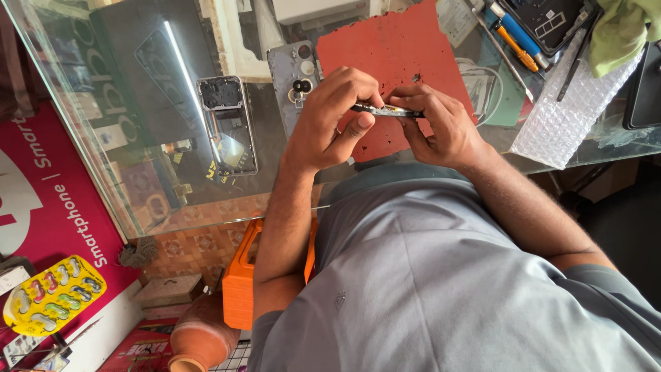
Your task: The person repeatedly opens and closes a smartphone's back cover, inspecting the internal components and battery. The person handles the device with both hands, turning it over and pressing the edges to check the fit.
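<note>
Both hands grip a thin phone [385, 110] edge-on above a red mat [399, 48] on the glass surface [103, 103]. The left hand [330, 117] is curled shut around the phone's left end, thumb pressed beneath it; the right hand [441, 124] pinches the other end with closed fingers. Left of the hands lie a grey back cover [292, 76] and an opened phone frame [227, 124]. Bubble wrap [571, 110] and a green cloth [620, 31] sit at far right.
</note>
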